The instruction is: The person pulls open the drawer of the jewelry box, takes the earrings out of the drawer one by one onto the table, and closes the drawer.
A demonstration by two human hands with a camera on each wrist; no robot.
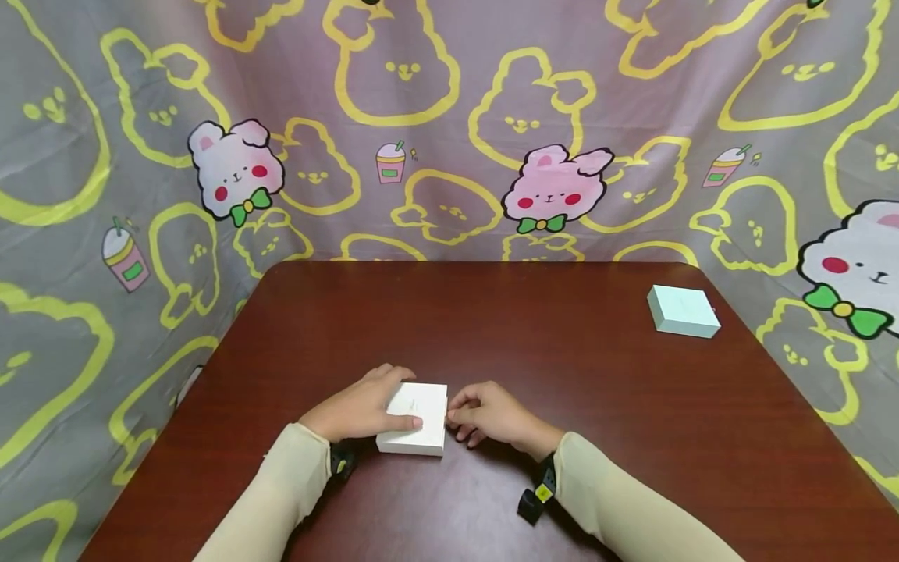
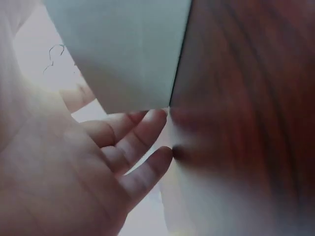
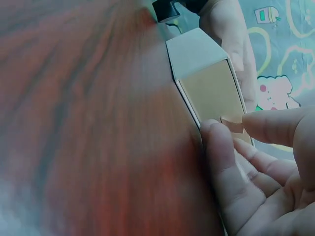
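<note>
A small white drawer-style box point(image 1: 414, 406) lies flat on the table, faint lettering on its lid. My left hand point(image 1: 368, 410) holds it from the left, thumb across the top and the other fingers at the far side. In the left wrist view, fingertips point(image 2: 160, 120) reach round a corner of the box. At the right side of the box is my right hand point(image 1: 492, 417). The right wrist view shows a tan end panel point(image 3: 206, 93) with a short pull tab point(image 3: 232, 124), which my right thumb and forefinger pinch.
A pale mint-green box point(image 1: 684, 308) lies near the far right corner of the dark red-brown table point(image 1: 456, 328). Grey cloth point(image 1: 456, 140) printed with cartoon rabbits and bears hangs behind and along both sides. Each wrist wears a dark strap with a camera point(image 1: 530, 507).
</note>
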